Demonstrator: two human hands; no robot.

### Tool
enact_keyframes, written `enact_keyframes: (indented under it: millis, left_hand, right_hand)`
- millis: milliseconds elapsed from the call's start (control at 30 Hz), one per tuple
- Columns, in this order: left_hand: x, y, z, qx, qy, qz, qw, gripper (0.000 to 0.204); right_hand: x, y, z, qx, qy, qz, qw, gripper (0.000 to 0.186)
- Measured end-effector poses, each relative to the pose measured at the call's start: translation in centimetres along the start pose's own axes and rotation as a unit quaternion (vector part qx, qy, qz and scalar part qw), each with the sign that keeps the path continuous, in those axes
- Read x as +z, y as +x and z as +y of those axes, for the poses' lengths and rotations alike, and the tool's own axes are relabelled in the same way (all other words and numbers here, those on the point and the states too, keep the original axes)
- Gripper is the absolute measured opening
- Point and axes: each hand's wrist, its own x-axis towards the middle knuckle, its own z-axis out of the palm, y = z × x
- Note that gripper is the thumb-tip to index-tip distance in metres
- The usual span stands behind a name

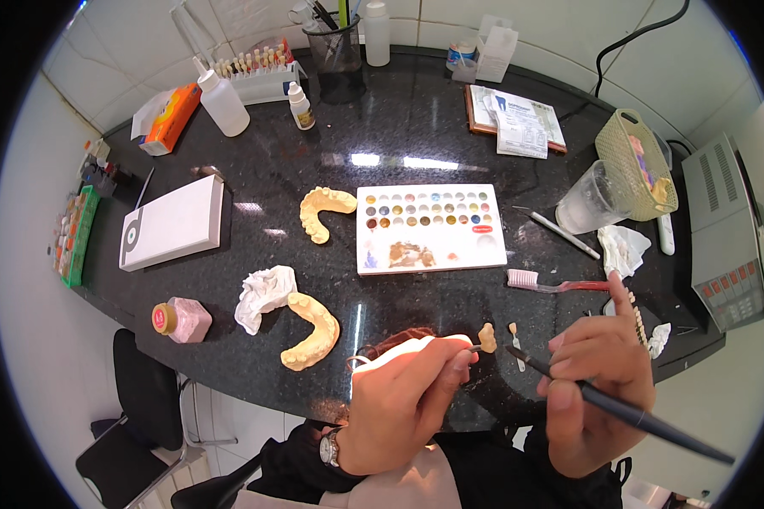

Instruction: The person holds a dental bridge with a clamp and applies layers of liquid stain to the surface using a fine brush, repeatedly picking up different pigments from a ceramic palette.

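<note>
My left hand (pixel 407 399), with a wristwatch, is closed round metal forceps (pixel 477 348), mostly hidden by the fingers. At their tip is a small yellowish dental bridge (pixel 488 337). My right hand (pixel 598 386) pinches a dark-handled paintbrush (pixel 645 416), its index finger raised. The brush tip points left at the bridge, a small gap apart. A shade-guide tab (pixel 516 346) with a tooth-coloured end lies on the counter beyond the brush tip. Farther off sits a white palette (pixel 429 259) with rows of coloured wells and brown smears.
Two plaster dental arches (pixel 318 339) and a crumpled tissue (pixel 267 297) lie left on the black counter (pixel 297 161). A toothbrush (pixel 560 287), a pen-like tool (pixel 564 234) and a plastic cup (pixel 587 199) are right. Bottles and a mesh pen holder (pixel 335 64) stand at the back.
</note>
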Motion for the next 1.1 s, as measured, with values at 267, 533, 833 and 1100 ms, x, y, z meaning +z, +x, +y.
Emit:
enact_keyframes:
  millis: [267,533,833,1100]
  left_hand:
    - [-1.3,-0.7,-0.8,-0.120,-0.345,-0.163,0.916,0.029]
    - [-0.7,-0.9,-1.7,-0.158,-0.514,-0.174,0.825,0.033]
    - [-0.3,-1.0,-1.2,-0.192,-0.520,-0.131,0.822,0.032]
    - [-0.4,-0.7,-0.9,-0.203,-0.508,-0.133,0.826,0.027]
  right_hand:
    - [1.3,-1.1,1.0,0.193,0.311,0.055,0.929,0.019]
    - [3.2,-1.0,0.9,0.187,0.314,0.080,0.927,0.026]
    - [1.7,-1.2,1.7,0.147,0.324,0.009,0.935,0.009]
    - [1.3,-0.8,1.9,0.136,0.276,-0.006,0.951,0.008]
